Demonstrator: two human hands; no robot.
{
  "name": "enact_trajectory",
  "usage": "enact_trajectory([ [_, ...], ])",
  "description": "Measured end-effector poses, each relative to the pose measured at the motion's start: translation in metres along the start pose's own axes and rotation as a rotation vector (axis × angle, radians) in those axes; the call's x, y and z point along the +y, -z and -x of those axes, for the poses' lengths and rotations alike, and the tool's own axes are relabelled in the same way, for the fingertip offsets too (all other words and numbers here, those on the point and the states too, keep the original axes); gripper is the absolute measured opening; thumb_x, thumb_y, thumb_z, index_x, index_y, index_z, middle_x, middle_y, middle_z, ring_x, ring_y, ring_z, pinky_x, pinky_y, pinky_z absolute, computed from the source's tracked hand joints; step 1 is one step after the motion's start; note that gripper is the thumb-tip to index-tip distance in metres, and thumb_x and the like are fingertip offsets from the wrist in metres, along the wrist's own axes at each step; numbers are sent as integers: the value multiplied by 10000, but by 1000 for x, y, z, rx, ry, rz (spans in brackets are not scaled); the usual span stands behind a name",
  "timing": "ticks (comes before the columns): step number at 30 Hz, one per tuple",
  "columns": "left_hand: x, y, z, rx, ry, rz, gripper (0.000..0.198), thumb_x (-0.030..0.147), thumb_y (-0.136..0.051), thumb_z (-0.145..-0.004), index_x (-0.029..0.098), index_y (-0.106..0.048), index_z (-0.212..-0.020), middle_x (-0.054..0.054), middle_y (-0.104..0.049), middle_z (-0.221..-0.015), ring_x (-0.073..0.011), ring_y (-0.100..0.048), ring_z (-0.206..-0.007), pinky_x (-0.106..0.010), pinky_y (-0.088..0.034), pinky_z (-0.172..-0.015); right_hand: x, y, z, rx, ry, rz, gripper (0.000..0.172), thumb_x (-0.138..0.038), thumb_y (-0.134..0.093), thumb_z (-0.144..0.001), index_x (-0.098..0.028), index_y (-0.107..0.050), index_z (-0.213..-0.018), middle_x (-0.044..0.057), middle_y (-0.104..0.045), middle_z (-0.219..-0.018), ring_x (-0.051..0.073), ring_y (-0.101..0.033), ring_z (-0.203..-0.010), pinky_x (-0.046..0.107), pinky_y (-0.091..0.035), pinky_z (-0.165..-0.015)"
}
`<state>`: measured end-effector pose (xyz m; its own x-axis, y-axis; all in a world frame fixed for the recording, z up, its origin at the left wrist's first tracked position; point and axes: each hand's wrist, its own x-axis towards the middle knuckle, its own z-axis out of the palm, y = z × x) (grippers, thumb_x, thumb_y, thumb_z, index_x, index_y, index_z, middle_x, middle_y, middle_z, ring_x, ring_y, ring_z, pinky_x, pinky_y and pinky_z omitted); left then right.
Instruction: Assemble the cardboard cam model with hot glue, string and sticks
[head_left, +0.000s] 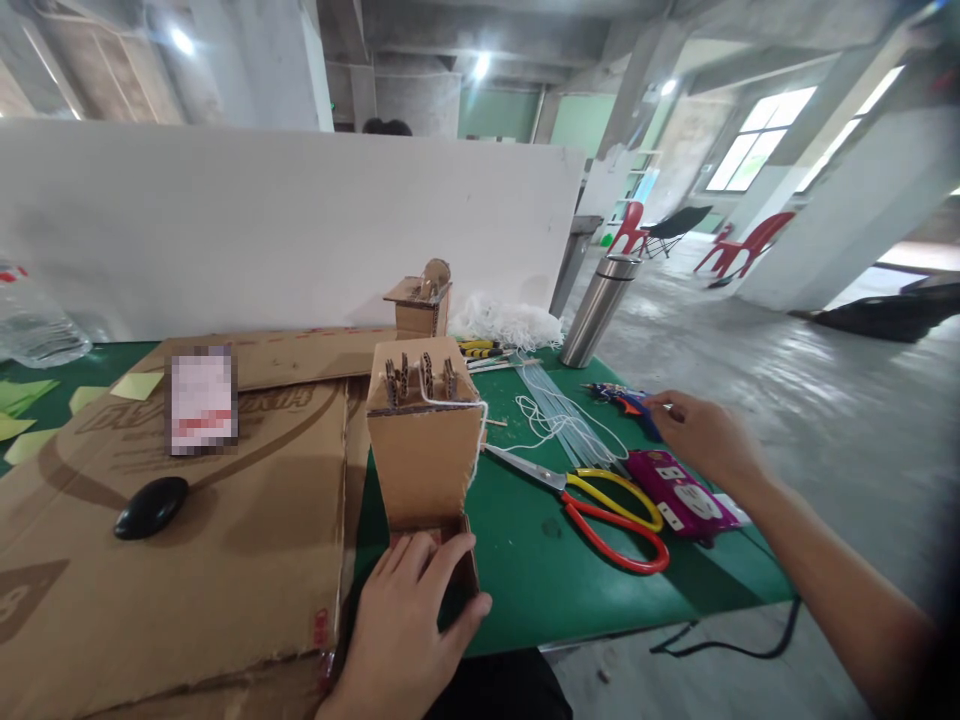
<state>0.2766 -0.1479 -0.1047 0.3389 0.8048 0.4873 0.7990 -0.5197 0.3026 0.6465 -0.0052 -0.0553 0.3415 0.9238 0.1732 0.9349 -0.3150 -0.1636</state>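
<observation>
My left hand (411,625) lies with fingers spread on the base of a tall cardboard box model (424,440), which has small cardboard pieces and white string on top. At the table's right edge my right hand (701,435) reaches a blue glue gun (626,402), fingers curled onto its rear end. A purple power strip (679,492) lies just below that hand. Scissors with yellow and red handles (600,505) rest on the green table (525,580) between the hands.
Flat cardboard sheets (172,540) with a black oval object (151,507) cover the left. A smaller cardboard model (420,300), white netting (506,322), steel flask (598,308), clear sticks and white string (559,415) sit behind. A white partition (262,220) stands at the back.
</observation>
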Motion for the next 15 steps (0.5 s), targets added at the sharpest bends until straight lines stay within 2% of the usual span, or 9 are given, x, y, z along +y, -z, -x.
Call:
enact_trajectory([
  [7, -2, -2, 0, -4, 6, 0, 399, 321, -752, -797, 257, -609, -1164, -10, -682, -866, -219, -681, -751, -344, -554, -641, 1, -6, 4, -45, -14, 8, 328, -437, -480, -1012, -184, -653, -1128, 12, -675, -832, 149, -638, -712, 324, -526, -713],
  [15, -1, -1, 1, 1, 0, -5, 421, 294, -775, -775, 250, -607, -1159, -12, -672, -844, -229, -679, -740, -364, -557, -642, 5, -12, 4, -41, -12, -14, 336, -453, -491, -1004, -185, -643, -1137, 30, -681, -911, 154, -644, -755, 335, -533, -734],
])
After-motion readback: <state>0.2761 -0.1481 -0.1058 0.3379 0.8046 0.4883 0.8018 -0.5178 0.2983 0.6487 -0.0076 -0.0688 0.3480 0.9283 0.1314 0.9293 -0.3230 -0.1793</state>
